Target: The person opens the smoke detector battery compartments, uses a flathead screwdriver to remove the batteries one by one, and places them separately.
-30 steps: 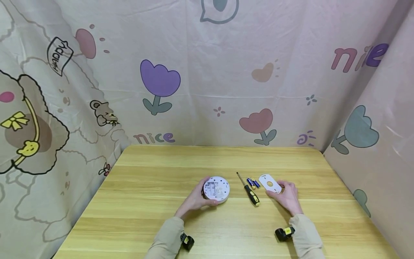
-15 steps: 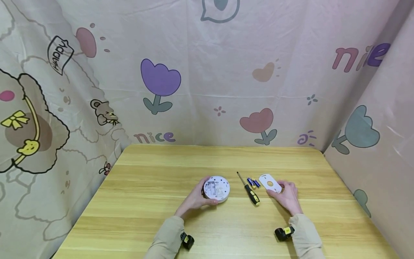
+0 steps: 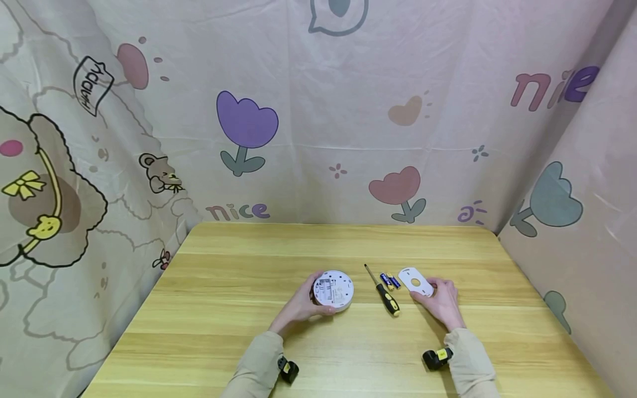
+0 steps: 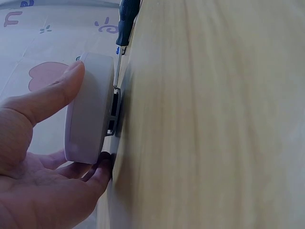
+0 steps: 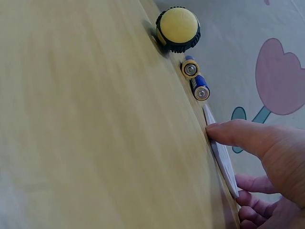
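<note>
My left hand grips a round white smoke detector by its edge, its printed back facing up. From the left wrist view, the thumb lies on the side of the detector, the fingers curl beneath it, and a dark clip-like part sticks out towards the table. My right hand pinches the near right edge of a flat white mounting plate with a round central hole. In the right wrist view the plate lies almost flat against the table, between thumb and fingers.
Between the hands lies a black and yellow screwdriver, tip pointing away. Two blue and gold batteries sit side by side between it and the plate. All rest on a wooden table; a patterned curtain hangs behind and at both sides.
</note>
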Action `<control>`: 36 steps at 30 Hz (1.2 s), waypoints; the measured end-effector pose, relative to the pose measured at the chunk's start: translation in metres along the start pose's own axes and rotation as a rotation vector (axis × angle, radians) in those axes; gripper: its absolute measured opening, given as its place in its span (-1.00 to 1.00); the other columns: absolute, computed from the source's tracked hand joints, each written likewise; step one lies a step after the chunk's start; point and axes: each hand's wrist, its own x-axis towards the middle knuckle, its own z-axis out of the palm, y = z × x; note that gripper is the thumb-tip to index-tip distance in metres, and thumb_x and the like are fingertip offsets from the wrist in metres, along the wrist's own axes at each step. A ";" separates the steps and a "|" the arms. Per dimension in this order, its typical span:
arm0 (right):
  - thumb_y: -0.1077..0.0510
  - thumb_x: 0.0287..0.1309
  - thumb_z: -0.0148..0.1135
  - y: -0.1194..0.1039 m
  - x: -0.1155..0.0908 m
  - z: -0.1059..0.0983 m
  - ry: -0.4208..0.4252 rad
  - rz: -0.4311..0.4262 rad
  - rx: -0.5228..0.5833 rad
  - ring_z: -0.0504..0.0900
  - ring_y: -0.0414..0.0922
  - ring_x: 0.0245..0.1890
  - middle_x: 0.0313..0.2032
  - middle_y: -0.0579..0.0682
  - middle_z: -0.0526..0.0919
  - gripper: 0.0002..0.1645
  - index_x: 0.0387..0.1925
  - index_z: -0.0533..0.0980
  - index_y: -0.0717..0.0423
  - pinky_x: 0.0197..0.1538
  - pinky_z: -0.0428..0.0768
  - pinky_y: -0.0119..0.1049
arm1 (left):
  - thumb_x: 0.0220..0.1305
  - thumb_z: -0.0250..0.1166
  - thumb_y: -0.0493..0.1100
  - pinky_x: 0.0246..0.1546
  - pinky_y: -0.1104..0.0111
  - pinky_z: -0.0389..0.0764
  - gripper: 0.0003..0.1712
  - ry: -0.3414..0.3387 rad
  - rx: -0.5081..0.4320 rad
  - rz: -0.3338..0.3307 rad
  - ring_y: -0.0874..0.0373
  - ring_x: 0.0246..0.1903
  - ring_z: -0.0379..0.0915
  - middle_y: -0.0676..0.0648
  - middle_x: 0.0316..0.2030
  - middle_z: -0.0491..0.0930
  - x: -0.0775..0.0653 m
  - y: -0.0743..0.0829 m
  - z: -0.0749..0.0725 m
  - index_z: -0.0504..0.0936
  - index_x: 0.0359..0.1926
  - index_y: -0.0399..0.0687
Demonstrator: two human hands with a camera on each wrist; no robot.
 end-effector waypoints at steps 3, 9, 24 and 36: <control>-0.02 0.03 0.48 0.000 0.000 0.000 0.005 -0.004 -0.008 0.34 0.27 0.08 0.04 0.44 0.43 -0.16 0.17 0.42 0.48 0.11 0.34 0.09 | -0.10 0.62 -0.22 0.43 -0.35 0.16 0.23 0.001 0.004 -0.004 -0.46 0.41 0.17 -0.48 0.42 0.25 0.000 0.000 0.000 0.08 0.51 -0.32; -0.03 0.03 0.48 0.000 -0.001 0.000 0.015 -0.014 -0.016 0.37 0.24 0.04 0.02 0.43 0.45 -0.18 0.14 0.44 0.49 0.05 0.36 0.05 | -0.10 0.63 -0.22 0.44 -0.34 0.16 0.24 0.000 0.000 -0.011 -0.46 0.41 0.16 -0.48 0.42 0.24 0.000 0.001 0.000 0.08 0.51 -0.33; -0.02 -0.04 0.54 -0.002 0.001 -0.004 0.048 -0.051 -0.040 0.53 0.16 -0.12 -0.11 0.38 0.65 -0.23 0.04 0.53 0.48 -0.11 0.44 -0.10 | -0.10 0.62 -0.25 0.46 -0.30 0.15 0.23 -0.002 -0.022 -0.001 -0.43 0.41 0.19 -0.47 0.41 0.27 0.000 -0.001 0.000 0.08 0.51 -0.35; -0.01 -0.09 0.56 0.001 0.002 -0.005 0.071 -0.056 -0.052 0.58 0.13 -0.15 -0.12 0.36 0.68 -0.24 0.04 0.56 0.45 -0.20 0.48 -0.21 | -0.10 0.62 -0.23 0.45 -0.32 0.16 0.23 0.002 -0.014 -0.009 -0.43 0.41 0.18 -0.46 0.42 0.25 0.000 -0.001 0.000 0.08 0.51 -0.32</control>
